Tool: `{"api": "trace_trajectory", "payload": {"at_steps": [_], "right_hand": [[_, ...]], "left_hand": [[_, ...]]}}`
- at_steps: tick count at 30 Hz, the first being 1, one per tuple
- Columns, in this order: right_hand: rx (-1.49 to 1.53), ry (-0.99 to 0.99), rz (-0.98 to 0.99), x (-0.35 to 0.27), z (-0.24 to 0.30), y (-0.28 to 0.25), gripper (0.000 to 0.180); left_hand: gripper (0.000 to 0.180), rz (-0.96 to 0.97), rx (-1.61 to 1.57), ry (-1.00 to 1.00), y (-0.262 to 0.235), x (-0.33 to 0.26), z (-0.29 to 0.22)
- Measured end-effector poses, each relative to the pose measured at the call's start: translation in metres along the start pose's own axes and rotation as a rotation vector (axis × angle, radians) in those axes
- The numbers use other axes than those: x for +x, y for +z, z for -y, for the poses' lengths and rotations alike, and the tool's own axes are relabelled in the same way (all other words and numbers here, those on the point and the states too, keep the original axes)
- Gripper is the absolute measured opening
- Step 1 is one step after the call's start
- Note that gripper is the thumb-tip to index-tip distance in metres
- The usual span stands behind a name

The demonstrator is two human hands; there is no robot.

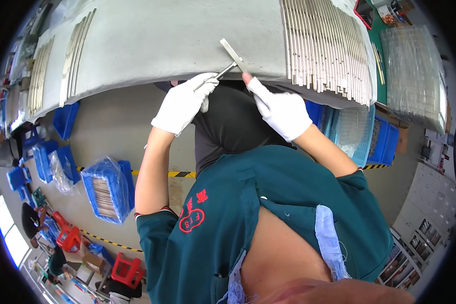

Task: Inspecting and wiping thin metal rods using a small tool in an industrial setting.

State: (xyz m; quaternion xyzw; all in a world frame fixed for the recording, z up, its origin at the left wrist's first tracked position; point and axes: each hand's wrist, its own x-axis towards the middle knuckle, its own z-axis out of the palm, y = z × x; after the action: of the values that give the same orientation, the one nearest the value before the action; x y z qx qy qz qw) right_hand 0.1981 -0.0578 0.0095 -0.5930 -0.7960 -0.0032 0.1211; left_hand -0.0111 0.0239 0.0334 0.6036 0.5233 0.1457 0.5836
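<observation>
Green work shirt of the person fills the lower part of the view, closest to the camera. Above it, the left hand, in a white glove, has its fingers closed around a thin metal tool. The right hand, also gloved, pinches with its fingertips the lower end of a flat metal strip, which lies tilted at the near edge of the grey table, touching the tool tip. Many similar metal rods lie in rows near the table's right edge. Blue bins stand on the floor at the left.
</observation>
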Motion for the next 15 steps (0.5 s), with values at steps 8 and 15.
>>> {"api": "trace_trajectory", "payload": {"at_steps": [8,15], "right_hand": [[0.002,-0.048,-0.103,0.002,-0.010,0.011,0.055],[0.037,-0.013,-0.027,-0.020,-0.005,-0.001,0.054]], "left_hand": [[0.030,-0.007,-0.049,-0.005,0.002,-0.001,-0.001],[0.030,0.005,-0.039,-0.032,0.007,-0.003,0.000]]}}
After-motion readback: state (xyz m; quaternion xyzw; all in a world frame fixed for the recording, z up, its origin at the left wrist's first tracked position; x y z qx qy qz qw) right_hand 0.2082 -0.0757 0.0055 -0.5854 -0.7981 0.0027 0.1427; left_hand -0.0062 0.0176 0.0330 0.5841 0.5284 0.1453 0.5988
